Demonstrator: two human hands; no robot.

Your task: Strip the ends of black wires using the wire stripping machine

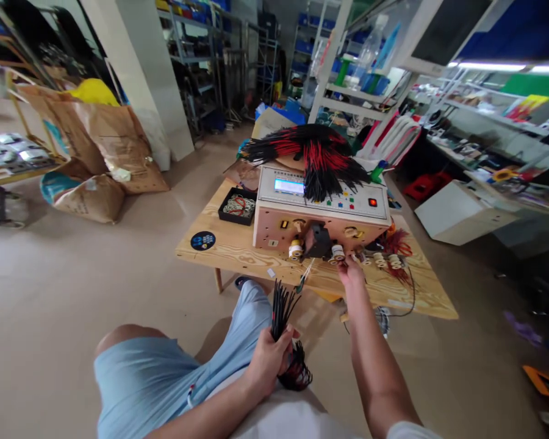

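Observation:
My left hand [271, 356] is closed around a bundle of black wires [281, 308] held above my lap, its cut ends fanning upward. Below the fist the bundle's other end, black with some red, curls loosely. My right hand [352, 273] reaches to the front of a bench-top machine [324, 213], fingers drawn together beside a white roller [337, 251]. What those fingers hold, if anything, is too small to make out. A dark block [318, 239] juts from the machine's front panel. On top of the machine lies a big heap of black and red wires [313, 152].
The machine stands on a wooden table [229, 250]. A black tray [238, 207] of pale and red pieces is at its left. Several spools [394, 261] and red wires [398, 242] lie to the right. Brown sacks [114, 146] stand on the floor by a pillar.

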